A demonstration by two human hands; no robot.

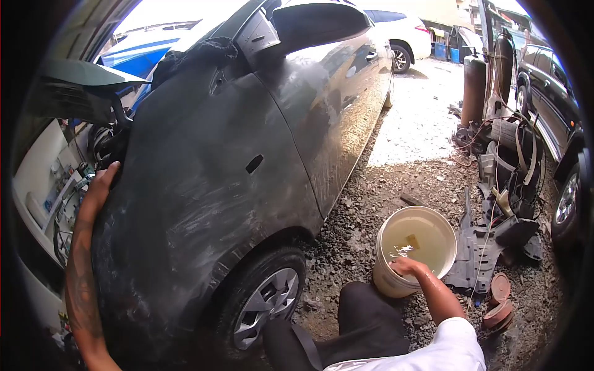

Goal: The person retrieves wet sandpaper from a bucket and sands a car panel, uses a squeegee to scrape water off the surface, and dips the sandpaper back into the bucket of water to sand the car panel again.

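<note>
Two bare hands were spread wide, with the fender (204, 148) between them. The right hand (403, 266) reached over the near rim of the bucket (452, 260), its fingers down inside; I couldn't tell whether they gripped anything. A yellow piece (413, 241) showed in the cloudy water, just beyond that hand and well apart from the left. The left hand (107, 178) rested at the fender's far edge, thumb uppermost, its other fingers too hidden to judge their hold. The fender ran lengthwise away from the person towards the mirror (322, 23), lying to the left of the bucket. The wheel (272, 300) stood between fender and knees; gas cylinders (474, 89) stood farther off, beyond the bucket.
</note>
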